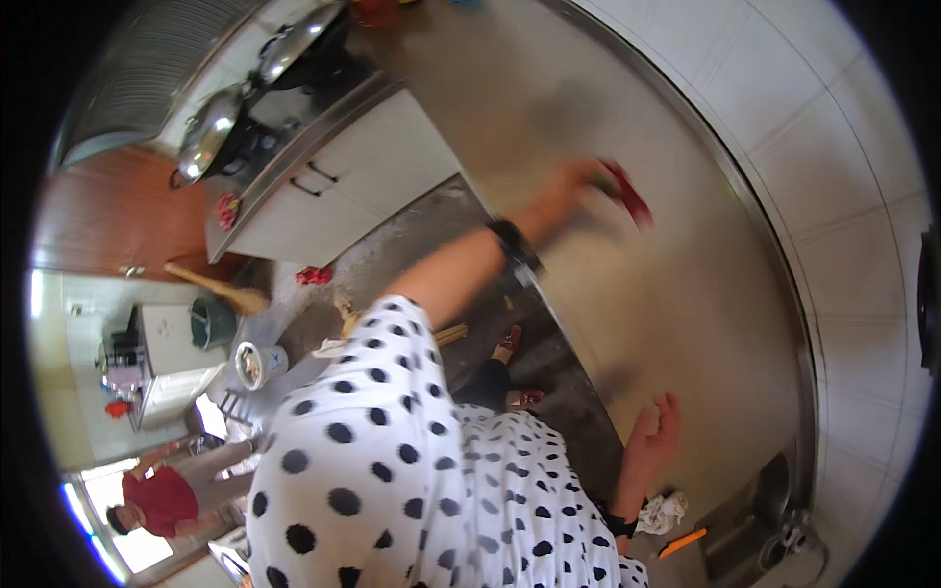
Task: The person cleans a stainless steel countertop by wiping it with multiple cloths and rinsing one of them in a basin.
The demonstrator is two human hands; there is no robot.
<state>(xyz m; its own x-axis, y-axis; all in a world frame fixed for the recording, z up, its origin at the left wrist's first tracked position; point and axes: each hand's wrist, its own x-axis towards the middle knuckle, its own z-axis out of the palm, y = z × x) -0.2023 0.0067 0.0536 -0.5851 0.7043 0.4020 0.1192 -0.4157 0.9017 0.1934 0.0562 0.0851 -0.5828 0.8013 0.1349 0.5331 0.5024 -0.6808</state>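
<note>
My left hand (577,180) reaches out over the pale countertop (662,294) and grips a flat red item (628,195) with a dark green patch. Motion blurs both, so I cannot tell what the item is. Farther right along the counter is my right hand (653,437), fingers spread and holding nothing. It hovers at the counter's near side, closest to a crumpled white cloth (663,512). Beyond that cloth lies an orange-handled tool (682,542), beside a steel sink (742,514).
Two lidded woks (213,132) stand on the stove at left. Behind me are a broom (220,287), a white bucket (261,365) with contents, and a dark green bin (211,323). A red bundle (315,275) lies on the floor. A person (165,500) stands farther back.
</note>
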